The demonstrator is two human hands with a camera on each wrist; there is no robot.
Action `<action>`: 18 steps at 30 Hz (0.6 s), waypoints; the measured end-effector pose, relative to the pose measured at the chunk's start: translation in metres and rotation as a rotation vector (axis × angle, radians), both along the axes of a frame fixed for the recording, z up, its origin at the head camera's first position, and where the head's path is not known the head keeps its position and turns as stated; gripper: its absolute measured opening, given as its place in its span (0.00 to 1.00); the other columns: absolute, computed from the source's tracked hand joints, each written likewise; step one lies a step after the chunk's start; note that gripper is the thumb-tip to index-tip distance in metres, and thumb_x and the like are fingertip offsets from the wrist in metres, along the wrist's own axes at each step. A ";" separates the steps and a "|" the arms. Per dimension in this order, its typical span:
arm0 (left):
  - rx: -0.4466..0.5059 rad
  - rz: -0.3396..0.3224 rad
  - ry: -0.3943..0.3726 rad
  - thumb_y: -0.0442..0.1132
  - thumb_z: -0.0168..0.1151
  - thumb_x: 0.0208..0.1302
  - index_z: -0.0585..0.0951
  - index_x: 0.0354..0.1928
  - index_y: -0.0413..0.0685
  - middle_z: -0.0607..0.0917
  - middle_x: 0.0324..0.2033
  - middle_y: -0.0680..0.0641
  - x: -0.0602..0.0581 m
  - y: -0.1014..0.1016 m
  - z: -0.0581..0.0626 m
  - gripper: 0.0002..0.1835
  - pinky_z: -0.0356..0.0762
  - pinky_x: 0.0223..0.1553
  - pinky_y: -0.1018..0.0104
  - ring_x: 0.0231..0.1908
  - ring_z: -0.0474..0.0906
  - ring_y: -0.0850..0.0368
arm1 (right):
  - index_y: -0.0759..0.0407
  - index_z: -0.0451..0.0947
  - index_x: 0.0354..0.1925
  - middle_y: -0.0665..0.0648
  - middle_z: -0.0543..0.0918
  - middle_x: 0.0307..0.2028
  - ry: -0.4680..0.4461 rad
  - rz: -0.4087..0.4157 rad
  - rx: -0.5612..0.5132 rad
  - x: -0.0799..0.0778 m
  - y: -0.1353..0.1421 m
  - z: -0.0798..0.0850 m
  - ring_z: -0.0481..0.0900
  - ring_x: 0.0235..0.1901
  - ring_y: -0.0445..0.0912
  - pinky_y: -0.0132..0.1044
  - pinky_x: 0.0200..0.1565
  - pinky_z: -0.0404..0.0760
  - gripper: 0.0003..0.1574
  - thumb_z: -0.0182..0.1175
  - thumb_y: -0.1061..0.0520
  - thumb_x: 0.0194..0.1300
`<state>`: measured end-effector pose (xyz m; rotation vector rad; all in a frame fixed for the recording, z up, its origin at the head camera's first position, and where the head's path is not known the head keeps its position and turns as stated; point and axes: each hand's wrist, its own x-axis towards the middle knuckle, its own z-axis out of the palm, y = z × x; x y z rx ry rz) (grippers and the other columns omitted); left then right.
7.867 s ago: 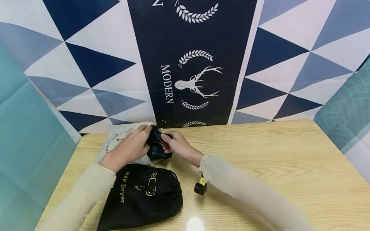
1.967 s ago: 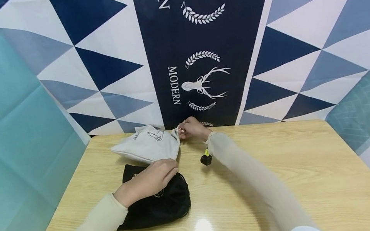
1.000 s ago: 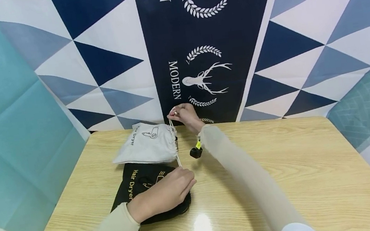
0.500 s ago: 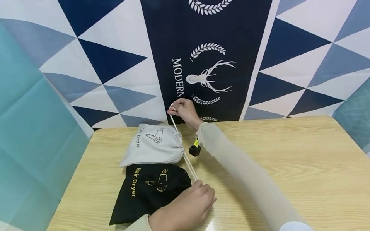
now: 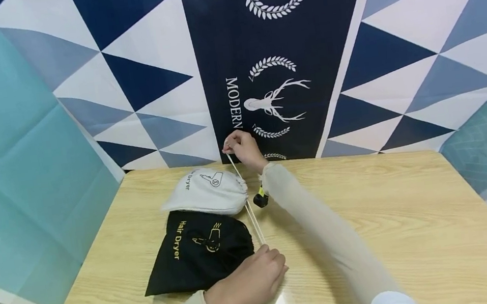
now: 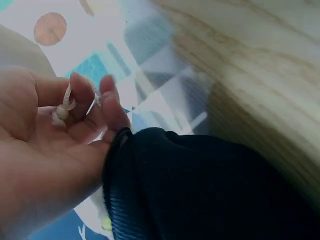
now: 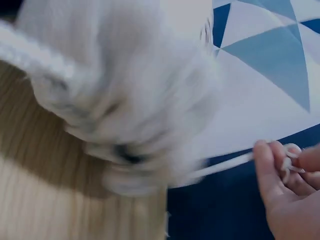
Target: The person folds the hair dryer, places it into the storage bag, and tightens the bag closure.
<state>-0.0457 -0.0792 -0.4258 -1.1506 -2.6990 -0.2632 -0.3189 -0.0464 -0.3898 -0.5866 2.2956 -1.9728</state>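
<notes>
A white drawstring bag (image 5: 227,203) printed "Hair Dryer" lies bulging at the back left of the table, its mouth gathered. My left hand (image 5: 253,279) pinches the near end of its white drawstring (image 5: 256,225), stretched toward the front. At the far side, my right hand (image 5: 245,149) pinches the other end, raised near the wall. A knotted cord end (image 6: 62,111) shows among the left fingers in the left wrist view. In the right wrist view, a taut cord (image 7: 225,166) runs from the puckered bag mouth to the right fingers. Whatever fills the bag is hidden.
A black drawstring bag (image 5: 194,269) with gold "Hair Dryer" lettering lies in front of the white one, beside the left hand. A small black device (image 5: 261,199) with a yellow tag hangs at the right wrist. The patterned wall cloth (image 5: 257,42) rises behind the table (image 5: 395,219).
Earlier both hands held a black hair dryer over the white bag; it is now out of sight. The hands have since drawn the cord ends apart, gathering the mouth. The bag has shifted slightly right.
</notes>
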 end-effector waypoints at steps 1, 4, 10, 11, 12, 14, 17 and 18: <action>0.012 0.014 -0.014 0.39 0.54 0.74 0.77 0.28 0.50 0.75 0.26 0.56 0.000 -0.002 0.000 0.12 0.70 0.38 0.70 0.29 0.67 0.62 | 0.66 0.76 0.39 0.62 0.82 0.34 0.035 0.020 0.070 0.002 0.001 0.003 0.86 0.38 0.52 0.36 0.43 0.84 0.11 0.50 0.61 0.77; 0.065 0.055 -0.039 0.39 0.54 0.74 0.78 0.30 0.50 0.75 0.29 0.56 0.000 -0.010 0.002 0.11 0.75 0.40 0.69 0.31 0.70 0.62 | 0.62 0.77 0.36 0.59 0.82 0.31 0.144 0.078 0.263 0.012 0.004 0.012 0.83 0.32 0.49 0.36 0.37 0.82 0.13 0.50 0.59 0.77; 0.171 0.141 -0.004 0.41 0.55 0.74 0.82 0.40 0.42 0.78 0.41 0.49 -0.006 -0.029 0.025 0.11 0.79 0.47 0.65 0.43 0.75 0.57 | 0.57 0.77 0.31 0.51 0.78 0.27 0.371 0.189 0.561 0.028 0.001 0.032 0.74 0.27 0.44 0.34 0.33 0.73 0.12 0.52 0.59 0.73; 0.175 0.165 0.004 0.41 0.54 0.74 0.83 0.40 0.42 0.78 0.43 0.48 -0.008 -0.034 0.030 0.11 0.79 0.49 0.63 0.45 0.75 0.56 | 0.58 0.78 0.32 0.51 0.78 0.27 0.401 0.224 0.593 0.033 -0.001 0.035 0.74 0.27 0.43 0.33 0.33 0.73 0.11 0.53 0.59 0.73; 0.177 0.193 0.012 0.41 0.54 0.74 0.83 0.41 0.41 0.78 0.45 0.47 -0.010 -0.039 0.035 0.12 0.78 0.50 0.62 0.47 0.75 0.56 | 0.59 0.79 0.32 0.51 0.79 0.28 0.426 0.264 0.625 0.038 -0.003 0.038 0.75 0.27 0.43 0.33 0.34 0.74 0.11 0.54 0.60 0.72; 0.177 0.248 0.033 0.40 0.54 0.74 0.83 0.43 0.41 0.79 0.46 0.46 -0.013 -0.050 0.045 0.12 0.78 0.52 0.59 0.48 0.76 0.54 | 0.60 0.83 0.36 0.51 0.82 0.30 0.478 0.347 0.685 0.050 -0.007 0.045 0.76 0.28 0.42 0.32 0.34 0.76 0.10 0.56 0.60 0.71; 0.178 0.323 0.075 0.40 0.55 0.74 0.83 0.42 0.41 0.81 0.44 0.45 -0.017 -0.069 0.058 0.11 0.77 0.54 0.55 0.47 0.78 0.51 | 0.60 0.85 0.39 0.52 0.84 0.33 0.561 0.447 0.764 0.070 -0.010 0.055 0.77 0.30 0.41 0.31 0.35 0.77 0.10 0.56 0.60 0.72; 0.181 0.344 0.094 0.39 0.56 0.73 0.83 0.42 0.40 0.82 0.43 0.44 -0.018 -0.076 0.061 0.11 0.76 0.53 0.53 0.46 0.78 0.49 | 0.59 0.85 0.42 0.51 0.85 0.36 0.583 0.469 0.777 0.077 -0.010 0.060 0.78 0.31 0.41 0.30 0.36 0.77 0.11 0.56 0.60 0.72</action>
